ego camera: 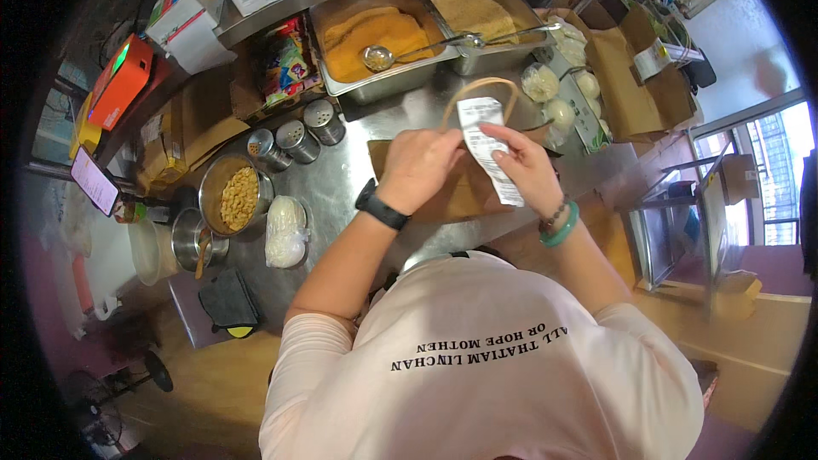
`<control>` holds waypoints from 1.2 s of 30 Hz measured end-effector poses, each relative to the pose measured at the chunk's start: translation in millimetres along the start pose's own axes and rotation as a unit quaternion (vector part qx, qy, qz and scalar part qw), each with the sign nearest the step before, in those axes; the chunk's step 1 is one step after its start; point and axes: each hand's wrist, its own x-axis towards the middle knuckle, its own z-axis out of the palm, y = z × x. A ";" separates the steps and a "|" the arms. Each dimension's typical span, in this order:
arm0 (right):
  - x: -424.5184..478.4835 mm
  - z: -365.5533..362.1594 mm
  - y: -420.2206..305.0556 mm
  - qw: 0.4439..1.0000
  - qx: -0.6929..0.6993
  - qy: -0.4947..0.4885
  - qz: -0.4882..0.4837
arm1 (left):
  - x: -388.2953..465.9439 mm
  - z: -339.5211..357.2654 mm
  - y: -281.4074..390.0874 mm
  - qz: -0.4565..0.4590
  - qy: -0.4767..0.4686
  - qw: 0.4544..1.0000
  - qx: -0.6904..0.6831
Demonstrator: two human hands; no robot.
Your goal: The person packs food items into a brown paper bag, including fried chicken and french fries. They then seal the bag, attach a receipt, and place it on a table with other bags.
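Note:
My right hand (527, 166) pinches a long, curled white paper receipt (482, 134) printed with writing. Close to the receipt's left edge, my left hand (418, 163) has its fingers curled inward; its fingertips are partly hidden, so what it grips is unclear. Under both hands is a brown kraft paper bag (470, 195) on the steel worktop. The bag's twisted-paper handle (480, 81) arches up behind the receipt, and its left end passes behind my left hand.
Beyond the bag, steel pans hold orange powder (377, 35) and tan crumbs (473, 13), with a ladle (380, 58) across them. Leftward are shakers (298, 140), a bowl of peanuts (239, 198) and a plastic-wrapped white bundle (286, 232). Wrapped pale balls (540, 83) lie right.

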 end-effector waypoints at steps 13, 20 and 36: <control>23.4 11.3 11.8 0.998 -0.004 0.050 -0.034 | 16.8 -17.1 -3.0 -0.059 -0.095 0.992 -0.053; 15.7 14.3 17.4 0.998 0.013 0.025 -0.059 | 11.5 -13.2 -6.6 -0.037 -0.068 0.997 -0.006; -2.2 -119.2 66.4 0.929 -0.008 -0.243 0.278 | 22.6 -7.3 -25.9 -0.058 -0.152 0.986 -0.047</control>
